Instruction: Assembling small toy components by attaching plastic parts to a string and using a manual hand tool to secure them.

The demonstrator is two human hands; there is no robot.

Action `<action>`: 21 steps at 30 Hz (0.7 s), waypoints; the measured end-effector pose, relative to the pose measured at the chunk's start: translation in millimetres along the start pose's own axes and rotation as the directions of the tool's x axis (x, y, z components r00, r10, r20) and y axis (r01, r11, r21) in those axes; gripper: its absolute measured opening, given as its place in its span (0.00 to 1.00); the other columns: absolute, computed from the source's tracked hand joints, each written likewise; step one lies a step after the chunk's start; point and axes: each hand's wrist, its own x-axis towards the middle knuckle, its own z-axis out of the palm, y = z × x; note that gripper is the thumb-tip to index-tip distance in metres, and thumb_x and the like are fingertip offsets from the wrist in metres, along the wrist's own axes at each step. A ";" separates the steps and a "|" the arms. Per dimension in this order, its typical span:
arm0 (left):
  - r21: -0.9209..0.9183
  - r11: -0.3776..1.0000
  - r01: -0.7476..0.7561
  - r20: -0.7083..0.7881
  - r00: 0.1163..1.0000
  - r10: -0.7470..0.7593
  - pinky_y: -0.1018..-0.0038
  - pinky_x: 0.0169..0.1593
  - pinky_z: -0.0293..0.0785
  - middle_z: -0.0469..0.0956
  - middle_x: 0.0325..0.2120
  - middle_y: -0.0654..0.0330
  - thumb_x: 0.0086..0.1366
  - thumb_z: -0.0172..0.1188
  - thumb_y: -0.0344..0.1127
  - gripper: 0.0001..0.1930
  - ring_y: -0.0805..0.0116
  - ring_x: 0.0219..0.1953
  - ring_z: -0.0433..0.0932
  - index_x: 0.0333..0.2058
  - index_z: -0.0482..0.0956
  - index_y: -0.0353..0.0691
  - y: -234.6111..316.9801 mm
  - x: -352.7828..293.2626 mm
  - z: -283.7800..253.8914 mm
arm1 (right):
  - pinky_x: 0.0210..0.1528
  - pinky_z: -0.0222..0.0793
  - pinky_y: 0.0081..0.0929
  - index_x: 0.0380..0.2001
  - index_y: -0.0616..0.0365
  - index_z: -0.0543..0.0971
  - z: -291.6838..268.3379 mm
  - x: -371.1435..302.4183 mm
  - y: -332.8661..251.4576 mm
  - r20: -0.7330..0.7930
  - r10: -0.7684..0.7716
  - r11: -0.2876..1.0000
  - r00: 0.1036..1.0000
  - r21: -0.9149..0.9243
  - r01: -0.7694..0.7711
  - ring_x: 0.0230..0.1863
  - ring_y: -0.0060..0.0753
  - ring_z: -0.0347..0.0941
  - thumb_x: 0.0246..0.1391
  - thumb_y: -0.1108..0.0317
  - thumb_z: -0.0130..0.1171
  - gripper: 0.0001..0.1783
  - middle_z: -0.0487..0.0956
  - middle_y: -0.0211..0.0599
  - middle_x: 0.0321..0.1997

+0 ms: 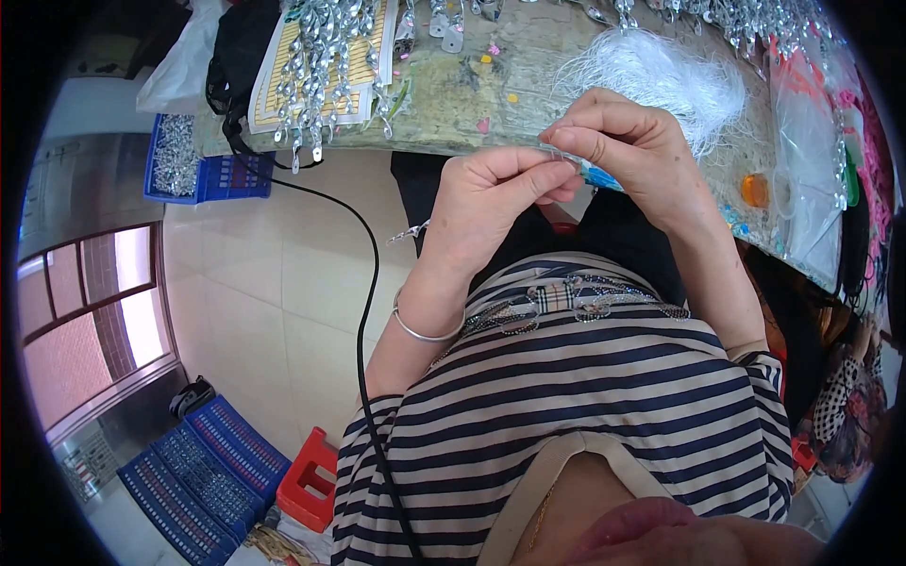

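My left hand (505, 193) is closed in a pinch at the table's front edge, thumb against the fingers. Close beside it, my right hand (623, 151) pinches too, thumb and forefinger together. A thin, pale piece passes between the fingertips, too small to make out. Just under my right hand shows a bright blue piece (599, 177), its kind unclear. Behind my left wrist hangs a short silvery strand (408, 232). Beyond my right hand lies a loose heap of white thread (651, 80) on the worn table (444, 104).
Strands of silver beads (326, 66) lie over a striped sheet at the table's left. A blue bin (170, 170) of clear pieces stands beside the table. An amber piece (754, 191) and a plastic bag (805, 141) lie right. A black cable (373, 283) crosses by my left arm.
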 end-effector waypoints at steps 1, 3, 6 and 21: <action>0.014 1.000 0.001 0.014 1.000 -0.002 0.81 0.37 0.76 0.81 0.28 0.57 0.60 0.60 0.30 0.08 0.74 0.30 0.79 0.34 0.81 0.31 -0.1 -0.1 -0.9 | 0.40 0.66 0.17 0.31 0.61 0.82 0.0 0.7 -0.2 0.019 0.024 0.999 1.000 0.022 -0.024 0.35 0.19 0.71 0.51 0.72 0.61 0.06 0.76 0.29 0.30; 0.022 0.999 0.024 0.028 0.999 -0.025 0.81 0.37 0.76 0.81 0.27 0.57 0.60 0.60 0.30 0.08 0.74 0.29 0.79 0.34 0.81 0.31 2.1 -0.3 -2.5 | 0.40 0.66 0.17 0.31 0.61 0.82 -1.1 2.9 0.3 0.052 0.008 1.000 0.999 0.011 -0.009 0.34 0.19 0.71 0.51 0.71 0.61 0.06 0.76 0.29 0.30; 0.003 0.998 0.061 0.043 0.997 -0.061 0.82 0.35 0.75 0.81 0.26 0.58 0.60 0.60 0.31 0.08 0.75 0.28 0.79 0.35 0.81 0.32 3.8 -1.1 -2.2 | 0.40 0.66 0.18 0.30 0.62 0.82 -1.2 2.9 -0.5 0.085 0.019 0.999 0.996 0.028 -0.021 0.34 0.20 0.71 0.51 0.72 0.61 0.05 0.76 0.29 0.31; -0.035 0.999 -0.039 -0.176 0.984 0.032 0.88 0.22 0.53 0.79 0.21 0.61 0.59 0.60 0.30 0.08 0.85 0.16 0.59 0.37 0.81 0.33 9.3 -3.5 5.0 | 0.39 0.61 0.17 0.39 0.61 0.81 -6.0 -4.9 5.2 -0.085 -0.049 0.997 0.995 0.047 0.053 0.32 0.17 0.64 0.59 0.61 0.52 0.15 0.72 0.25 0.31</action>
